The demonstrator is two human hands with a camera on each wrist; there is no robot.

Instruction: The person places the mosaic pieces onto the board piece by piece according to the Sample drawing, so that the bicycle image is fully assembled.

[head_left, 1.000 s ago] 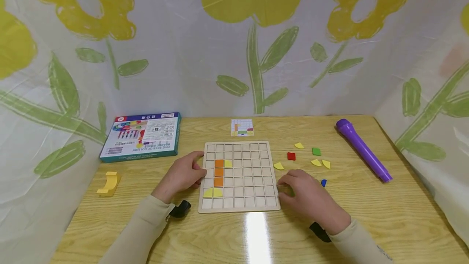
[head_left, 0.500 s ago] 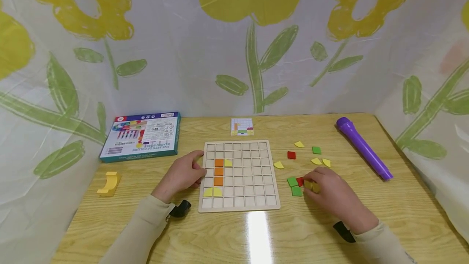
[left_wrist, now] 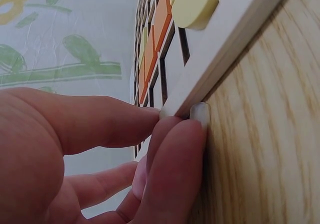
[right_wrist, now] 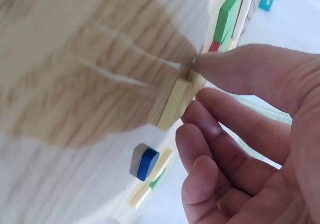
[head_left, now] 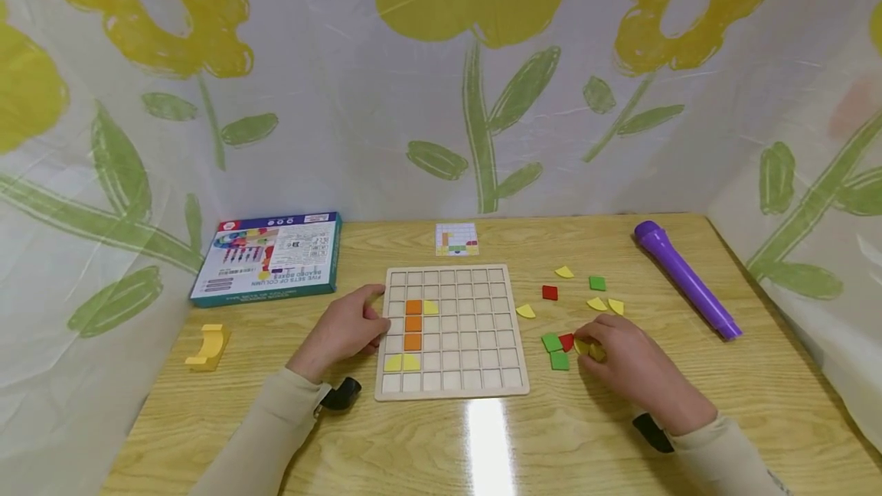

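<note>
A square wooden grid board lies mid-table. Orange squares stand in a column on its left side, beside a yellow quarter-round tile. Two more yellow tiles lie side by side in a lower row. At the board's left edge, my left hand holds the rim between thumb and finger. My right hand pinches a yellow tile, partly hidden by the fingertips. Another yellow tile lies just under those fingers. Green squares and a red tile lie just left of this hand.
Several loose tiles lie farther back, including a red square and a green square. A blue tile lies near the right hand. A pattern card, a box, a yellow curved block and a purple microphone surround the board.
My right hand has moved right, away from the board's right edge to the yellow tiles. Green and red tiles show where it was; the blue one is hidden from the head view. The left hand stays.
</note>
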